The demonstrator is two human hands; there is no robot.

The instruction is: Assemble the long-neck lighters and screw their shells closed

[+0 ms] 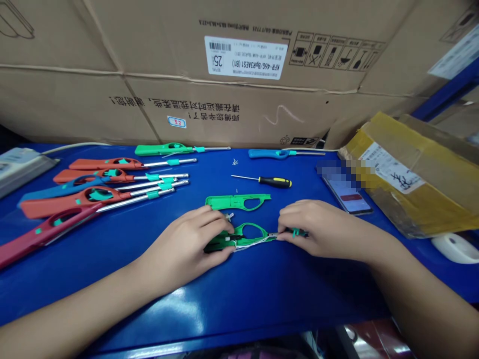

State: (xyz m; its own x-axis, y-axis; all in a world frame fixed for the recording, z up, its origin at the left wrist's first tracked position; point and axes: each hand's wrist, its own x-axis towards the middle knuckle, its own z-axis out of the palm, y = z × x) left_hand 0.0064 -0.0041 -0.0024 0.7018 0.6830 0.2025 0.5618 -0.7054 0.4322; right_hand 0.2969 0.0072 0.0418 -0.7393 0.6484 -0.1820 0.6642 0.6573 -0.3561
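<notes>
An opened green gas lighter (250, 234) lies in front of me, its inner parts and thin white wires showing. My left hand (198, 237) grips the handle half from the left, fingers and thumb on either side of it. At the other end, my right hand (312, 229) pinches the metal tube (273, 236) of the same lighter where it meets the green shell. Just beyond them rests the loose other green shell half (239, 202), touched by neither hand. A screwdriver (275, 182) with a black and yellow handle lies farther back, near several small screws (235, 162).
Several orange, blue and red lighters (90, 197) lie at left, with a green lighter (164, 149) and a blue lighter (269, 154) at the back. A phone (348, 194), a taped carton (392, 174) and a white object (456, 248) are at right. A large cardboard box (168, 55) stands behind.
</notes>
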